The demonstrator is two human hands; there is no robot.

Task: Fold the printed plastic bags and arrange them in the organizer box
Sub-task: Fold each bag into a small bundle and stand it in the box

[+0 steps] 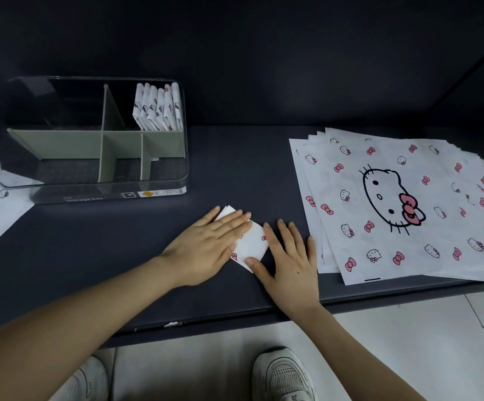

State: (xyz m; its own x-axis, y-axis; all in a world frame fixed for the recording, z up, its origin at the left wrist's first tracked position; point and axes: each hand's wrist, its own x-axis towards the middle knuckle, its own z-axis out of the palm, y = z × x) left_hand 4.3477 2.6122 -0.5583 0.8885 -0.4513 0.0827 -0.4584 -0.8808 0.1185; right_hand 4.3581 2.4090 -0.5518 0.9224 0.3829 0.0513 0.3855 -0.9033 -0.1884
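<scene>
Two bare forearms point(90, 314) reach forward from the lower edge. The left hand point(209, 244) lies palm down, fingers point(232, 224) straight and together, angled right. The right hand point(290, 261) lies flat beside it, fingers slightly spread.

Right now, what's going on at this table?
A person is pressing a small folded bag flat on the dark table, left hand on top, right hand at its edge. Several folded bags already stand in the back right compartment of the clear organizer box. A stack of unfolded bags lies to the right, waiting.
</scene>
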